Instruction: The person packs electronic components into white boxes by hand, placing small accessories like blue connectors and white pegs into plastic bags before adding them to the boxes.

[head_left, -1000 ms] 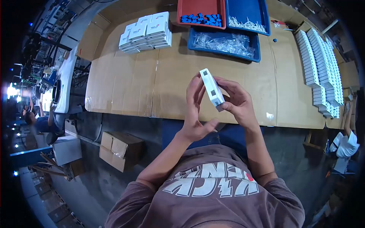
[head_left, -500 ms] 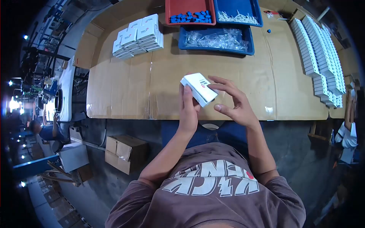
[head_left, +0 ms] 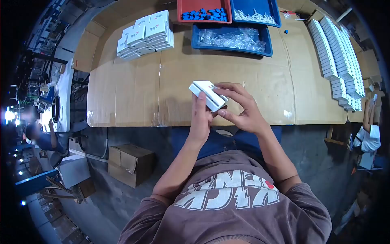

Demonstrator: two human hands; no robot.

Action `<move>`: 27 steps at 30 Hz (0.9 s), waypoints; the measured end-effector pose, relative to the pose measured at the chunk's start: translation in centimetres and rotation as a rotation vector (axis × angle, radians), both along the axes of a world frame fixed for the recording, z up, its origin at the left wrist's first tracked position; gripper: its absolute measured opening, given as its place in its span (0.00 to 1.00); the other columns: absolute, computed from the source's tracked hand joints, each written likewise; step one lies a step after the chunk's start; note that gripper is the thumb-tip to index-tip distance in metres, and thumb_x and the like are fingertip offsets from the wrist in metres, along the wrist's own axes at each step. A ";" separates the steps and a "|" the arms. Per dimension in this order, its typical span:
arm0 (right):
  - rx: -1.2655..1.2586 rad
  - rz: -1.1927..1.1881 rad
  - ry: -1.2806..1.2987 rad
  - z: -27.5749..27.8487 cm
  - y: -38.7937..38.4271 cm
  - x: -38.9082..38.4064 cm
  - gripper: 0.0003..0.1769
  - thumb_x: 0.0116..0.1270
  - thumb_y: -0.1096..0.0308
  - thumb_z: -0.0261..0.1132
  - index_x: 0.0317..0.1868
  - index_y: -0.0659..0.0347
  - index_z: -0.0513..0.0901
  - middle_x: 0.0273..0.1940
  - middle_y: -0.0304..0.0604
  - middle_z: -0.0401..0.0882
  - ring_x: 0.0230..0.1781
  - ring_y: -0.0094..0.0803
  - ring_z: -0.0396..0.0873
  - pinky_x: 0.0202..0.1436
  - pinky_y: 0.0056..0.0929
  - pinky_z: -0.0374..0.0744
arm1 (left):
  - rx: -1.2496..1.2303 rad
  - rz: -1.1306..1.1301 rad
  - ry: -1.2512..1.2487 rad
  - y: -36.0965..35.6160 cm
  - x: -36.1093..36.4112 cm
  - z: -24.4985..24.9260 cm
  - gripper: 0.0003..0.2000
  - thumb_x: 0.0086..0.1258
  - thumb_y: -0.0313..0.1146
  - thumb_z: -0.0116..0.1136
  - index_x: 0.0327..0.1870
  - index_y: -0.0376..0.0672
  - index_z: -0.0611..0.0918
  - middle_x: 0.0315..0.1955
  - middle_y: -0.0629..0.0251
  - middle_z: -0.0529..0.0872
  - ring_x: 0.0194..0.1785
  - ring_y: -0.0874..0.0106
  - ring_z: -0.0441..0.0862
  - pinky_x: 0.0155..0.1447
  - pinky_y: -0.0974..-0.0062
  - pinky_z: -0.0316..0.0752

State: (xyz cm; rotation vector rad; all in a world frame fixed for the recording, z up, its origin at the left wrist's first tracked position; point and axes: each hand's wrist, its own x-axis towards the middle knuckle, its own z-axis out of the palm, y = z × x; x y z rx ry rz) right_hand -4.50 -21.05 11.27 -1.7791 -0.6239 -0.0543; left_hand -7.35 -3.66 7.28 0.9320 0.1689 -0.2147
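A small white box [head_left: 206,94] is held tilted above the front part of the cardboard-covered table. My left hand [head_left: 200,118] grips it from below, with the thumb along its near side. The fingers of my right hand [head_left: 245,107] curl over the box's right part, while the thumb presses at its lower right corner. A dark line runs along the near edge of the upper face. My right fingers cover the print on top.
A stack of white boxes [head_left: 146,34] stands at the back left, tall rows [head_left: 339,61] at the right. Behind are a red tray [head_left: 195,5] of blue parts, a blue tray [head_left: 254,4] of white pieces and another blue tray [head_left: 231,51] of clear bags. People sit at both sides.
My right hand has closed in from hovering beside the box to gripping its right part. The print on top is now covered, and the box has tipped slightly.
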 end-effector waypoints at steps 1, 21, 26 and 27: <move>-0.002 0.020 0.007 0.2 0.3 0.0 0.29 0.63 0.62 0.76 0.63 0.62 0.84 0.67 0.52 0.78 0.63 0.44 0.79 0.63 0.37 0.78 | -0.050 -0.024 0.034 0.1 -0.1 0.6 0.26 0.86 0.54 0.41 0.73 0.45 0.65 0.57 0.59 0.80 0.56 0.69 0.85 0.57 0.67 0.84; 0.393 -0.064 0.627 0.7 1.6 -0.5 0.37 0.83 0.40 0.50 0.74 0.65 0.72 0.68 0.50 0.76 0.67 0.40 0.78 0.67 0.41 0.77 | 0.594 0.141 -0.658 -0.1 -0.3 3.2 0.44 0.68 0.39 0.62 0.83 0.35 0.54 0.75 0.52 0.64 0.77 0.61 0.64 0.80 0.62 0.57; 0.512 -0.078 0.791 1.1 1.9 -1.7 0.31 0.82 0.50 0.59 0.72 0.66 0.73 0.59 0.45 0.81 0.59 0.31 0.78 0.64 0.34 0.77 | 0.891 0.063 -0.788 -0.8 -0.3 3.0 0.47 0.65 0.49 0.63 0.80 0.32 0.56 0.71 0.41 0.65 0.76 0.46 0.63 0.79 0.53 0.58; 0.541 -0.097 0.772 1.1 2.4 -2.0 0.31 0.81 0.52 0.60 0.72 0.66 0.73 0.59 0.45 0.81 0.59 0.30 0.78 0.64 0.33 0.76 | 0.891 0.116 -0.788 -1.1 -0.4 2.4 0.47 0.67 0.54 0.62 0.79 0.31 0.57 0.70 0.41 0.65 0.75 0.46 0.63 0.79 0.53 0.59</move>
